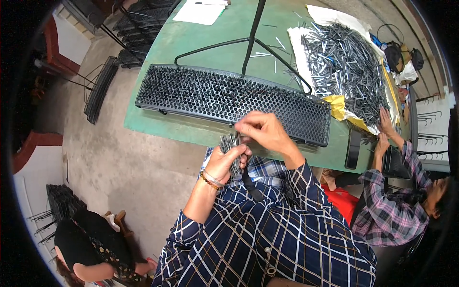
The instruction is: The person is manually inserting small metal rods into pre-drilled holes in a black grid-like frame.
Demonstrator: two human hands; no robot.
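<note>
A bundle of thin dark grey rods point(230, 144) stands upright in my left hand point(219, 166), whose fingers are wrapped round it. Just above and to the right, my right hand point(270, 135) has its thumb and fingers pinched together by the panel's front edge. Whatever is between those fingertips is too small or blurred to make out. Beyond both hands lies a long, slightly curved black panel point(306, 120) full of round holes. Dark pins stick up over its left and middle parts, while bare holes show at the right. A bent black wire frame point(251, 40) rises behind it.
A large heap of rods point(342, 62) lies on white and yellow sacking on the green table point(177, 131). At the right edge are a black phone point(353, 149) and a co-worker's hands point(385, 125). White paper point(200, 13) lies far left. Another person sits lower left.
</note>
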